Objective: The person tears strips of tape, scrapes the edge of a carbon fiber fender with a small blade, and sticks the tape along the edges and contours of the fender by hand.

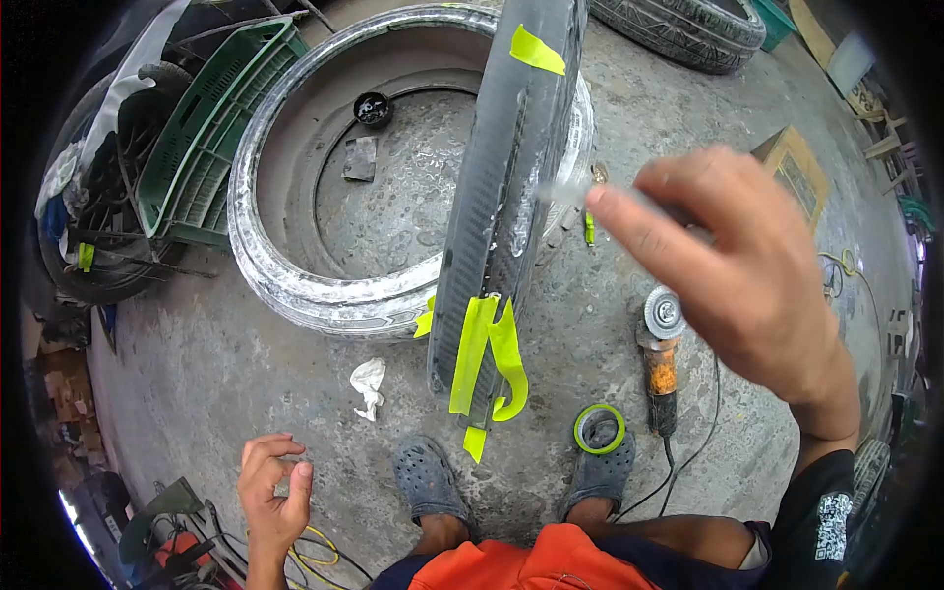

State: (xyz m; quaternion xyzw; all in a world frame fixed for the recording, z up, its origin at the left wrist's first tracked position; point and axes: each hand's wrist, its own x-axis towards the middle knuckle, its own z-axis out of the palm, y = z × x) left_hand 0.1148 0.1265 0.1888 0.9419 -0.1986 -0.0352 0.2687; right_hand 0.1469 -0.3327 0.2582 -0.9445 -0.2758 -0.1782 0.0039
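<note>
In the head view, the long dark bar (pixel 470 211) is crossing the big ring's (pixel 252 246) right side — running up and down, its top leaning right. The right grip (pixel 742 270) is pinching a blurry, clear piece (pixel 562 193) near the bar. Low down, the left grip (pixel 275 489) is hanging half open.

right hand (pixel 737 265), blurred tool (pixel 565 193), taped piece (pixel 464 236)
</note>
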